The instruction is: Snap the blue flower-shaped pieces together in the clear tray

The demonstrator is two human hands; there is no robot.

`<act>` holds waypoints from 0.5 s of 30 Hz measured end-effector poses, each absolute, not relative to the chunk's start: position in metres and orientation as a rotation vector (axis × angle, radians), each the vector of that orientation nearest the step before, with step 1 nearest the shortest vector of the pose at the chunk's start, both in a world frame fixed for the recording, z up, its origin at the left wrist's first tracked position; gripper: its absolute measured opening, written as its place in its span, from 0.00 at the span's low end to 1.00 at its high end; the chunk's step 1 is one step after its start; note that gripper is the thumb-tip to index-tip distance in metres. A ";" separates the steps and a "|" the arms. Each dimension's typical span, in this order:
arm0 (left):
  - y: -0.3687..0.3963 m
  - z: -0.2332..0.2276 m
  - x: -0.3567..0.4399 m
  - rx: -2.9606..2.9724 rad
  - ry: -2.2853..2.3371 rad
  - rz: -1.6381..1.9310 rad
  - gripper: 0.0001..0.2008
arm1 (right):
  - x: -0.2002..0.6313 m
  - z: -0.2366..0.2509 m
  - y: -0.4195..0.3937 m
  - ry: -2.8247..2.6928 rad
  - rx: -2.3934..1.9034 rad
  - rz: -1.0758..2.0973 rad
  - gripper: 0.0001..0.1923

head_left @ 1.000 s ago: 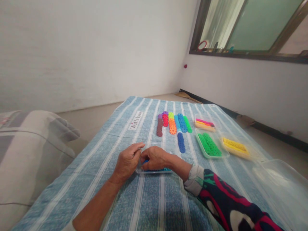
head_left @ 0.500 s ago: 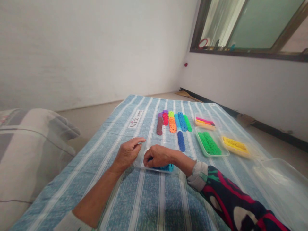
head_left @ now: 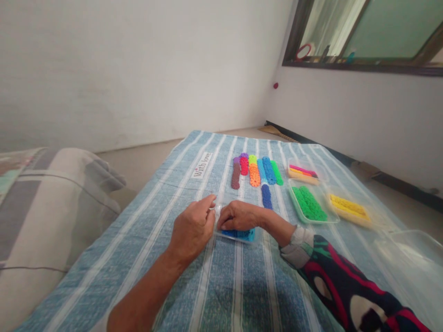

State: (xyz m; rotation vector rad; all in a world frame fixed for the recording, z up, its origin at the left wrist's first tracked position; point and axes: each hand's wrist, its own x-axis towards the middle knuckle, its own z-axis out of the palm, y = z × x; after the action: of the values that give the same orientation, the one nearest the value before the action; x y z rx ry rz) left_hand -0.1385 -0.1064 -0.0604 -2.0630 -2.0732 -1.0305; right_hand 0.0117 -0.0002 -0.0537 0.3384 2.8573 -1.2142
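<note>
A clear plastic box (head_left: pixel 258 236) stands on the cloth in front of me, with rows of blue snowflake-shaped discs (head_left: pixel 242 234) inside. My left hand (head_left: pixel 194 225) is at the box's left side, thumb and fingers closed around its rim. Reaching in from the right, my right hand (head_left: pixel 238 216) is bent over the box with curled fingers down at the blue discs on its left side; the fingertips are partly hidden. Just beyond the box lie a dark blue disc row (head_left: pixel 266 197), an orange disc row (head_left: pixel 255 176) and a brown disc row (head_left: pixel 236 175).
On the right are a box of green discs (head_left: pixel 295 203), a box of yellow discs (head_left: pixel 349 206) and a small box with pink and yellow rows (head_left: pixel 302 171). A large clear container (head_left: pixel 411 258) sits at the right edge. Striped cloth (head_left: pixel 173 193) covers the table; a fabric-covered seat (head_left: pixel 69 207) is at left.
The view has shifted, so the table items sit slightly further right and higher. My left hand looks nearer and its fingers more bent at the rim. My right hand stays over the box.
</note>
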 end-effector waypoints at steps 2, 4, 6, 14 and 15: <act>-0.116 -0.058 -0.130 -2.128 -2.210 -0.977 0.23 | 0.014 -0.052 0.000 2.843 0.355 -1.221 0.11; -0.123 -0.058 -0.123 -2.160 -2.271 -0.897 0.27 | 0.015 -0.052 0.000 2.833 0.391 -1.253 0.11; -0.127 -0.061 -0.118 -2.133 -2.237 -0.809 0.28 | 0.015 -0.051 -0.001 2.833 0.442 -1.300 0.12; -0.134 -0.083 -0.107 -2.099 -1.979 -0.773 0.27 | 0.015 -0.054 -0.004 2.911 0.582 -1.330 0.18; -0.134 -0.085 -0.105 -2.099 -1.977 -0.764 0.27 | 0.016 -0.055 -0.004 2.926 0.588 -1.317 0.19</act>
State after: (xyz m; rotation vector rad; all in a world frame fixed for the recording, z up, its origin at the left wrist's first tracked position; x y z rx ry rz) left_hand -0.1052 -0.1338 -0.0847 -2.0988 -1.9769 -0.7645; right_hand 0.0157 -0.0044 -0.0547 0.5884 2.9256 -1.3169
